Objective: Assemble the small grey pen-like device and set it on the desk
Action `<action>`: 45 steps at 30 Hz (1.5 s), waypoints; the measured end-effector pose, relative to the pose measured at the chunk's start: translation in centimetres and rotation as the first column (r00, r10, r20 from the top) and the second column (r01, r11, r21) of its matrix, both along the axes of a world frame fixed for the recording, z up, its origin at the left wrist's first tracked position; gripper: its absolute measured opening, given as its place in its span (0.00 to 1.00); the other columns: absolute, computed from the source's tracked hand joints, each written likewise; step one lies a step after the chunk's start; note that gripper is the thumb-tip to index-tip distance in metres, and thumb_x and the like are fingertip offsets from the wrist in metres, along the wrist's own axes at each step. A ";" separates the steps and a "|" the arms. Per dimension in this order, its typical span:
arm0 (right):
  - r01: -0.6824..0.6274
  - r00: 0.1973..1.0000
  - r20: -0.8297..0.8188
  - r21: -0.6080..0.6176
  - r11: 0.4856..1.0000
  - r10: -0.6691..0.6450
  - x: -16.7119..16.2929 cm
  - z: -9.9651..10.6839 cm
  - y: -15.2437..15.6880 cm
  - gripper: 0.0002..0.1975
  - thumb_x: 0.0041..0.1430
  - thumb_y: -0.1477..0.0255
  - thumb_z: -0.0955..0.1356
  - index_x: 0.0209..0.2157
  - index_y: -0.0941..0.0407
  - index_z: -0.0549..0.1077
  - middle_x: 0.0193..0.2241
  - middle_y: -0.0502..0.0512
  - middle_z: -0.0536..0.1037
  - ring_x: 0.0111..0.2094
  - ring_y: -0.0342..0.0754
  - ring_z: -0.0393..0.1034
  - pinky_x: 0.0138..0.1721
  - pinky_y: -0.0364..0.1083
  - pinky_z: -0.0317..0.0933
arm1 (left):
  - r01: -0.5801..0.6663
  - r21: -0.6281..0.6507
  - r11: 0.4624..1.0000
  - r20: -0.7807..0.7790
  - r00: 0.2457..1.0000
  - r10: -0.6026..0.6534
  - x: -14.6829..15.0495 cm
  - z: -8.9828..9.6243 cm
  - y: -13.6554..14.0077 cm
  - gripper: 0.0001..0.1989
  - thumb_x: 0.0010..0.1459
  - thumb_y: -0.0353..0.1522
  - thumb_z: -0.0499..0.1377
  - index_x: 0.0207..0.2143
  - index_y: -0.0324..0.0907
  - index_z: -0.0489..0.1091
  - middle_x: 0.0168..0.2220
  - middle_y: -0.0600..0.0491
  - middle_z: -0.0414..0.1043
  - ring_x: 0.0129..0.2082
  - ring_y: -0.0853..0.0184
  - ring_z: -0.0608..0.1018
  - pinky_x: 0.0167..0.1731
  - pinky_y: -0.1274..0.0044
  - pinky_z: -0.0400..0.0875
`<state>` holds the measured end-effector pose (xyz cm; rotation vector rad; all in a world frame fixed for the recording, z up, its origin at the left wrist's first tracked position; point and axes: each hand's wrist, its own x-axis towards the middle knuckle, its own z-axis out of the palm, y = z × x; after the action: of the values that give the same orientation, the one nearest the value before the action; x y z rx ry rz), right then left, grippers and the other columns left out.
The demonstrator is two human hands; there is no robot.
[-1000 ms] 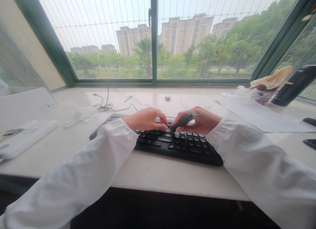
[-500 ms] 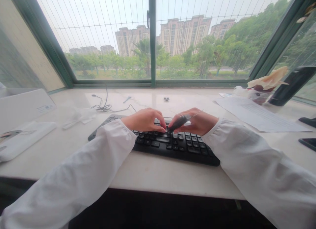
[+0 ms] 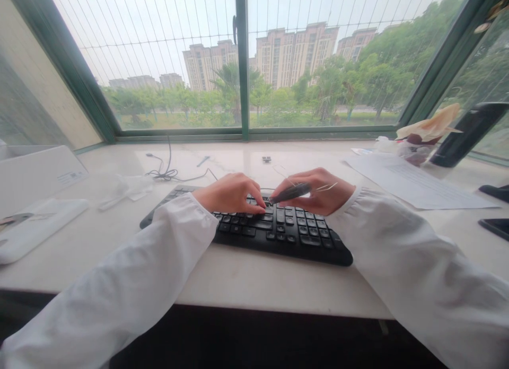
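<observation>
A black keyboard (image 3: 254, 230) lies across the sill in front of me, and both hands are over it. My left hand (image 3: 230, 193) is at its middle, thumb and index fingertips close together at the keys; anything between them is too small to make out. My right hand (image 3: 324, 191) grips a wire keycap puller (image 3: 292, 193) by its dark handle. Thin metal wires stick out from its right end, while the left end is low over the keys beside my left fingertips. The fingers behind the handle are partly hidden.
Behind the keyboard lie small dark pieces (image 3: 266, 159), a thin blue-grey strip (image 3: 203, 161) and a coiled cable (image 3: 167, 174). A white box (image 3: 43, 167) and clear plastic wrapping (image 3: 125, 191) are at left. Paper (image 3: 413, 181) and a dark phone-like object (image 3: 495, 228) lie at right.
My right hand has shifted slightly right and turned, so the puller's handle lies flatter and its tip is a little away from the keys. The left hand has hardly moved.
</observation>
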<state>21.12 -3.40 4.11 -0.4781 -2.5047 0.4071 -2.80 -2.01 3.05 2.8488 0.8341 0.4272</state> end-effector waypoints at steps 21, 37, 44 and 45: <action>0.105 0.992 -0.031 -0.292 0.951 -0.119 0.3 -0.8 1.1 0.16 0.51 0.62 0.72 0.37 0.58 0.78 0.28 0.53 0.79 0.29 0.45 0.72 0.30 0.43 0.65 | -0.027 0.016 1.000 -0.063 0.998 0.028 -0.2 0.5 -0.1 0.10 0.55 0.42 0.61 0.35 0.48 0.79 0.32 0.56 0.78 0.26 0.74 0.73 0.28 0.82 0.61; 0.345 0.877 -0.257 -0.252 0.904 -0.406 -1.2 -3.2 2.1 0.27 0.52 0.82 0.60 0.54 0.50 0.59 0.33 0.51 0.69 0.28 0.43 0.65 0.29 0.44 0.65 | -0.012 -0.554 0.832 0.330 0.915 0.233 2.2 0.4 -1.3 0.30 0.64 0.50 0.45 0.48 0.36 0.73 0.38 0.45 0.77 0.22 0.74 0.70 0.25 0.79 0.67; 0.335 0.904 -0.297 0.048 0.941 -0.306 -1.8 -2.9 1.0 0.31 0.56 0.84 0.57 0.60 0.49 0.59 0.44 0.57 0.70 0.42 0.48 0.66 0.45 0.51 0.64 | -0.063 -0.612 0.788 0.365 0.862 0.352 2.6 0.1 -1.8 0.31 0.61 0.53 0.46 0.46 0.38 0.73 0.43 0.45 0.76 0.20 0.76 0.70 0.23 0.79 0.63; 0.327 0.908 -0.301 0.068 0.943 -0.293 -1.8 -2.8 0.9 0.31 0.57 0.84 0.56 0.60 0.49 0.59 0.45 0.57 0.70 0.43 0.49 0.66 0.46 0.51 0.65 | -0.067 -0.616 0.785 0.387 0.843 0.375 2.5 0.1 -1.8 0.31 0.61 0.54 0.45 0.46 0.39 0.73 0.44 0.45 0.75 0.20 0.76 0.70 0.23 0.79 0.63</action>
<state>19.35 -2.46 1.27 -0.7049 -2.1111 0.1866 -0.27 -3.83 3.17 1.9445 0.9905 0.7392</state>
